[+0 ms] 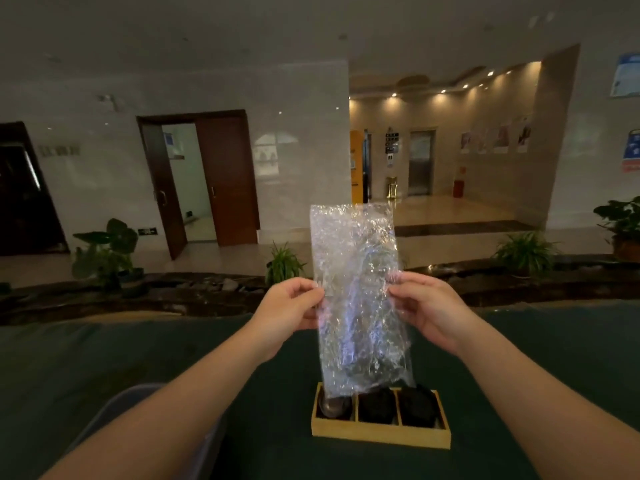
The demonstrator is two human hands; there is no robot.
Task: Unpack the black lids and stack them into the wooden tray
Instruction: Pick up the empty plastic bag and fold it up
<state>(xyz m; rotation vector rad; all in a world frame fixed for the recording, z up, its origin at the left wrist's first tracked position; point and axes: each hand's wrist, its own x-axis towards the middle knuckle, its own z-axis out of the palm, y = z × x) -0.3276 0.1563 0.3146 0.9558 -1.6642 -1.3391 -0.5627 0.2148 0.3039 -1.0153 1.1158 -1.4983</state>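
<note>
I hold a crinkled clear plastic bag (356, 292) upright in front of me, above the table. My left hand (289, 311) pinches its left edge and my right hand (427, 308) pinches its right edge, about halfway up. Below the bag sits the wooden tray (379, 438) with three compartments. Black lids (377, 405) fill the middle compartment and more black lids (417, 407) the right one. In the left compartment a dark rounded lid (332, 407) shows under the bag's lower end. The bag looks empty or nearly so; I cannot tell for sure.
The tray stands on a dark green table (138, 358). A bluish-grey bin (138, 410) sits at the lower left, partly behind my left forearm. Potted plants (284, 265) and a stone border lie beyond the table's far edge.
</note>
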